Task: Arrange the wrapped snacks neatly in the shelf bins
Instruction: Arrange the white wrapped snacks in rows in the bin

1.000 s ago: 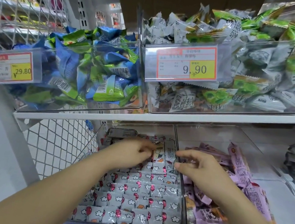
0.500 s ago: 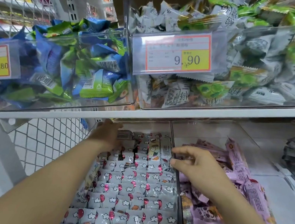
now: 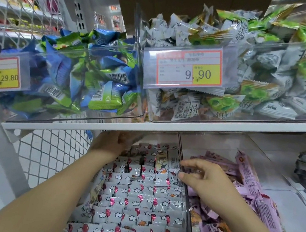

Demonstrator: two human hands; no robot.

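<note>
Shop shelving, white metal shelf board (image 3: 166,126) up top, clear bins below it. Task thing: small white wrapped snacks with red balloon and cloud print (image 3: 133,203), in the clear plastic bin (image 3: 186,222) on the lower shelf.

Progress, as I judge it: front and middle rows lie flat in straight lines and look done. Back rows are ragged, with dark gaps and a couple of packs standing on end (image 3: 173,162). Some packs are wedged along the left wall. The lilac wrapped snacks (image 3: 249,176) in the next bin are a loose heap, untouched.

Left hand (image 3: 112,144): at the back-left corner, under the shelf edge. Fingers are blurred behind clear plastic, so I can't tell whether it holds anything.
Right hand (image 3: 208,178): fingers loosely curled, index and thumb tips at the right edge of the back row by the bin wall. Can't tell if they pinch a pack.

Versus a second ago: left hand has gone from mid back row to that corner, further in. Right hand has barely shifted. Rows look unchanged.
</note>
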